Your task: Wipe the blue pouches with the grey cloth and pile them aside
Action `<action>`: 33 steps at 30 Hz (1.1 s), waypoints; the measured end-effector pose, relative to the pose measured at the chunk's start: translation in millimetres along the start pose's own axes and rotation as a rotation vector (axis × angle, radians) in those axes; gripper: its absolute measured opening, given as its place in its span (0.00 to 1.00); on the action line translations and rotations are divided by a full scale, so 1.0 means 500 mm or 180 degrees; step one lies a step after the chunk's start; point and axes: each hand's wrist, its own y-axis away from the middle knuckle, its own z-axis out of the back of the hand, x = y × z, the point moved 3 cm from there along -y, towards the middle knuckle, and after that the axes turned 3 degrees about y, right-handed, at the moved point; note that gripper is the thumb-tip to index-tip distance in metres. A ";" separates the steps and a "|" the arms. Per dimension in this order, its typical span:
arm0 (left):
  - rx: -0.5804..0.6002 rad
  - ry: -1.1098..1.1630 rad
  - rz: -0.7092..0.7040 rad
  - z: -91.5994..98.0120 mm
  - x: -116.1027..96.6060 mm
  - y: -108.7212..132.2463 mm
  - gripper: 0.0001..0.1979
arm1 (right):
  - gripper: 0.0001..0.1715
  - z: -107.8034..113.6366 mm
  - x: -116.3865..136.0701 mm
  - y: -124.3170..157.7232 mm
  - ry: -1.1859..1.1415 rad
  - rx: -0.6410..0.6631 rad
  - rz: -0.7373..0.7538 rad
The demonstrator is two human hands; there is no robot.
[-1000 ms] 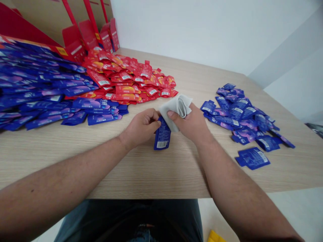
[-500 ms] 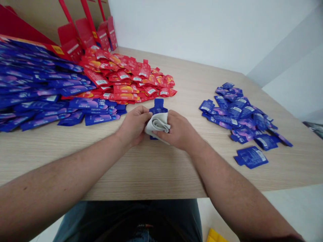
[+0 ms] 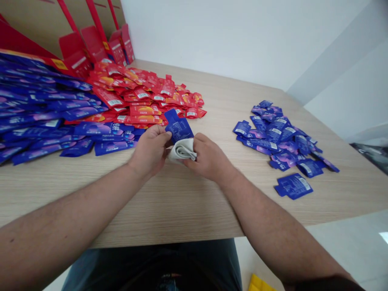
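Note:
Between my hands is a blue sachet (image 3: 181, 128), tilted with its narrow tab pointing up and left. My left hand (image 3: 153, 148) pinches the sachet's left edge between thumb and fingers. A folded whitish cloth (image 3: 182, 149) is gripped in my right hand (image 3: 210, 157) and lies against the sachet's lower part, which it hides. Both hands are above the table, close to its front middle. Just beyond the left hand, blue sachets (image 3: 113, 147) lie at the edge of a large pile.
Red sachets (image 3: 142, 95) are heaped at the back left, beside blue ones and red cardboard boxes (image 3: 93, 42). A smaller pile of blue sachets (image 3: 275, 133) is on the right, with a single sachet (image 3: 294, 186) in front. The wooden table (image 3: 182, 210) ends near my lap.
The sachet in my hands has turned from upright to tilted left, and more of its printed face shows above the cloth. The whole view has shifted slightly.

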 end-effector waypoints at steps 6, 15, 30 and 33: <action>0.0222 0.0134 0.0063 -0.003 -0.008 0.007 0.10 | 0.18 0.017 -0.025 0.001 -0.0209 -0.0777 -0.0194; 0.0067 0.0302 0.0091 0.005 -0.013 -0.007 0.09 | 0.18 -0.003 -0.022 -0.001 -0.0361 -0.0114 -0.0016; 0.1546 -0.1708 -0.0012 -0.009 0.004 0.032 0.09 | 0.28 0.030 -0.139 -0.014 -0.0702 -0.1286 -0.1573; 0.1247 -0.1852 -0.0520 0.011 -0.045 0.026 0.09 | 0.27 0.035 -0.138 -0.013 -0.0665 -0.1318 -0.1576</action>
